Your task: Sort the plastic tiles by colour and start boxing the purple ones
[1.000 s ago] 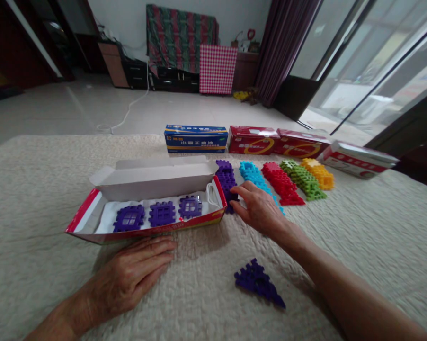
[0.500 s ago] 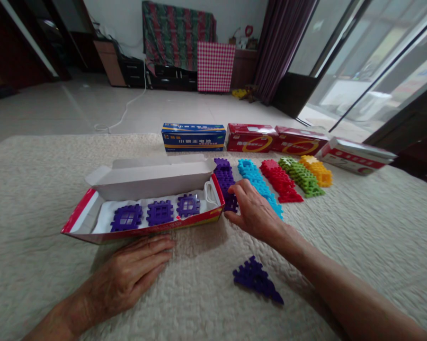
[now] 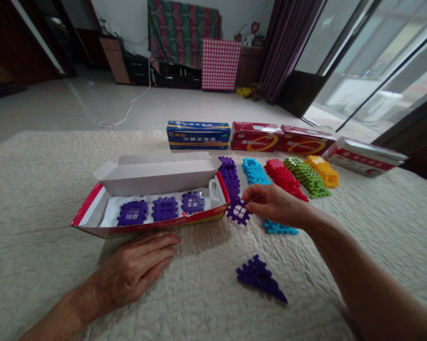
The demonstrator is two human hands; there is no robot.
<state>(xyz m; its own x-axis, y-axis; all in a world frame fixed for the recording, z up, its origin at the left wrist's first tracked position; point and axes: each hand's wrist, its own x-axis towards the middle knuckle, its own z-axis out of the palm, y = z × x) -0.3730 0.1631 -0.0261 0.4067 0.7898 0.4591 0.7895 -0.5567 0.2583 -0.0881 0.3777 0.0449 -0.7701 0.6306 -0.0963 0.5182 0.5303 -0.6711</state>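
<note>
My right hand (image 3: 275,206) pinches a purple square block (image 3: 238,211) by its edge, lifted just off the near end of the purple row (image 3: 229,176), right of the open box's end. My left hand (image 3: 137,270) lies flat with fingers stretched out on the cream cloth, touching the front wall of the open red and white box (image 3: 93,208). Three purple square blocks (image 3: 164,209) lie side by side inside that box. A purple triangular pile of blocks (image 3: 259,278) sits on the cloth below my right forearm.
Rows of cyan (image 3: 255,171), red (image 3: 284,177), green (image 3: 307,176) and yellow blocks (image 3: 323,171) lie right of the purple row. A blue box (image 3: 198,135), two red boxes (image 3: 280,139) and a white-red box (image 3: 364,157) line the far edge. Tiled floor and furniture lie beyond.
My right hand closed on a purple block at the near end of the purple row and lifted it clear. My left hand stayed put.
</note>
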